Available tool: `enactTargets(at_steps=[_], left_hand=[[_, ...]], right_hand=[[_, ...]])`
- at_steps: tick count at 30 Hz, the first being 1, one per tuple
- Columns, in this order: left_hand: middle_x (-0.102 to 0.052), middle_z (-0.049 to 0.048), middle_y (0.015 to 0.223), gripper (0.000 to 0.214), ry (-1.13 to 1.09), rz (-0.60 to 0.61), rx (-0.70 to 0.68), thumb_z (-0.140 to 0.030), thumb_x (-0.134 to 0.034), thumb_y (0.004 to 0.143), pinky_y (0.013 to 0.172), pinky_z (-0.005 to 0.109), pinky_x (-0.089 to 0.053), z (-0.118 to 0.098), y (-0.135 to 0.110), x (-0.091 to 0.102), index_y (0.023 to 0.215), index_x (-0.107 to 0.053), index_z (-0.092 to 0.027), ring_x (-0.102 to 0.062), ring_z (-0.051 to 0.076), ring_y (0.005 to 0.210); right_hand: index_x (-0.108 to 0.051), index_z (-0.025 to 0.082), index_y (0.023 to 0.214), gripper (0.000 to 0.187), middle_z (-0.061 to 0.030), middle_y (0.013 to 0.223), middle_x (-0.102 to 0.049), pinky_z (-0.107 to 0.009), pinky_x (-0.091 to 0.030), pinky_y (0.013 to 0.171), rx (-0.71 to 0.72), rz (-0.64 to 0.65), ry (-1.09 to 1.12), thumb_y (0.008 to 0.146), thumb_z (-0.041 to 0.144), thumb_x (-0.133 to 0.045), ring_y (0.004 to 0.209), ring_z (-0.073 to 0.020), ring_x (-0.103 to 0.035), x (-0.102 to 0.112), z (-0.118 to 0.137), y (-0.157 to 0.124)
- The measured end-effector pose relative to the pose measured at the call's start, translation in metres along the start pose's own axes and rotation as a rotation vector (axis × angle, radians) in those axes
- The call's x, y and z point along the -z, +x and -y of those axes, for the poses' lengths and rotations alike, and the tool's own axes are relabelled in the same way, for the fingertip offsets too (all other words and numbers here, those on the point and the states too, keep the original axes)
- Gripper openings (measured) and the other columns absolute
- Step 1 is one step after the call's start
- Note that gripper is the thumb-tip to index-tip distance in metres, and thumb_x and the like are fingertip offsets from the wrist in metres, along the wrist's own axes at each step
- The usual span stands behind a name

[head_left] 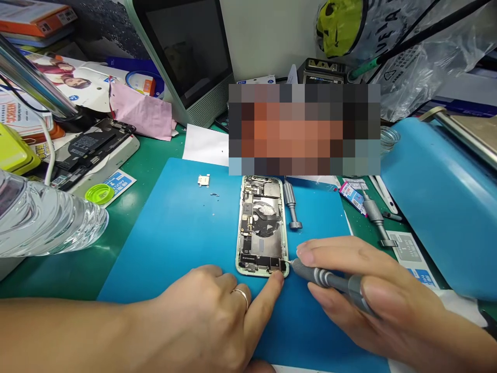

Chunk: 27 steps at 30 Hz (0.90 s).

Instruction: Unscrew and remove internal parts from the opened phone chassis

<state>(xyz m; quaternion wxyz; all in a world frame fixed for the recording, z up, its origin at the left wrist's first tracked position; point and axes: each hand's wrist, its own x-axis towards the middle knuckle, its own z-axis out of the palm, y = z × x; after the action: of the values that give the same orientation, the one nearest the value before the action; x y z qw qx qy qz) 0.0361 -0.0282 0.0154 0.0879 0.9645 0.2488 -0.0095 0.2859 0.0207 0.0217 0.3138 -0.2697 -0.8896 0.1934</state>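
Observation:
An opened smartphone, its inner boards and frame exposed, lies upright in the view on a blue mat. My left hand comes in from the left. Its index finger stretches to the phone's lower right corner and touches it, while the other fingers curl; a ring circles one of them. Pinched in my right hand is a grey screwdriver, its thin tip at the phone's lower right edge. A second screwdriver lies right beside the phone. Left of the phone sit a small metal part and several tiny pieces.
A water bottle, a green cap and another opened phone stand at left. Behind are a screen and a pixelated patch. At right lie another screwdriver and a large blue object.

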Motion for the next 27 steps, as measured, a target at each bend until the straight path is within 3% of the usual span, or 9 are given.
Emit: enactTargets(at_steps=[2,7,9,13,17,21,27], left_hand=[[-0.071,0.0066,0.080,0.076,-0.012,0.002,0.001,-0.057,-0.035,0.104,0.047,0.036,-0.054,0.000,0.000,0.000,0.147,-0.037,0.005,-0.067,0.022,0.057],[-0.072,0.0071,0.081,0.080,-0.033,0.041,0.007,-0.060,-0.037,0.102,0.046,0.037,-0.055,0.001,0.000,0.000,0.148,-0.034,0.006,-0.068,0.023,0.058],[-0.072,0.0078,0.083,0.081,-0.045,0.057,0.007,-0.060,-0.039,0.102,0.047,0.037,-0.056,0.001,0.001,0.000,0.149,-0.032,0.006,-0.069,0.023,0.060],[-0.073,0.0094,0.088,0.080,-0.072,0.118,-0.001,-0.059,-0.036,0.103,0.050,0.038,-0.058,0.001,0.004,0.003,0.150,-0.030,0.005,-0.071,0.023,0.063],[-0.074,0.0097,0.090,0.079,-0.078,0.169,0.005,-0.059,-0.035,0.104,0.053,0.038,-0.059,0.001,0.004,0.007,0.151,-0.030,0.004,-0.072,0.024,0.066],[-0.074,0.0104,0.091,0.080,-0.079,0.158,0.005,-0.060,-0.037,0.103,0.053,0.038,-0.059,0.001,0.005,0.007,0.151,-0.031,0.004,-0.072,0.024,0.065],[-0.074,0.0101,0.090,0.080,-0.075,0.133,0.008,-0.059,-0.037,0.103,0.052,0.037,-0.059,0.001,0.005,0.006,0.151,-0.031,0.005,-0.071,0.023,0.064]], right_hand=[[-0.063,0.025,0.126,0.047,-0.0057,0.100,-0.078,-0.030,-0.068,0.072,-0.036,0.021,0.017,0.083,0.006,-0.067,0.085,-0.0219,-0.077,0.001,-0.001,0.000],[-0.058,0.026,0.134,0.064,-0.0051,0.097,-0.079,-0.025,-0.067,0.068,0.110,-0.072,0.020,0.077,-0.001,-0.072,0.078,-0.0185,-0.077,0.002,-0.004,0.012],[-0.058,0.026,0.135,0.061,-0.0045,0.094,-0.078,-0.025,-0.067,0.067,0.128,-0.107,0.026,0.080,0.001,-0.071,0.078,-0.0180,-0.077,0.001,-0.003,0.016],[-0.062,0.029,0.128,0.048,-0.0031,0.092,-0.078,-0.025,-0.067,0.064,0.085,-0.083,0.007,0.086,0.007,-0.068,0.075,-0.0178,-0.077,0.000,0.000,0.016],[-0.058,0.029,0.130,0.052,-0.0034,0.101,-0.078,-0.026,-0.067,0.071,0.071,-0.093,-0.005,0.086,0.006,-0.067,0.082,-0.0174,-0.077,0.000,0.001,0.011],[-0.051,0.029,0.136,0.060,-0.0051,0.101,-0.077,-0.026,-0.067,0.069,0.130,-0.052,-0.048,0.084,0.002,-0.066,0.082,-0.0178,-0.077,0.003,0.000,0.013],[-0.053,0.023,0.134,0.054,-0.0058,0.093,-0.077,-0.027,-0.068,0.073,0.158,-0.025,-0.120,0.085,0.002,-0.063,0.079,-0.0174,-0.077,0.005,0.002,0.022]])
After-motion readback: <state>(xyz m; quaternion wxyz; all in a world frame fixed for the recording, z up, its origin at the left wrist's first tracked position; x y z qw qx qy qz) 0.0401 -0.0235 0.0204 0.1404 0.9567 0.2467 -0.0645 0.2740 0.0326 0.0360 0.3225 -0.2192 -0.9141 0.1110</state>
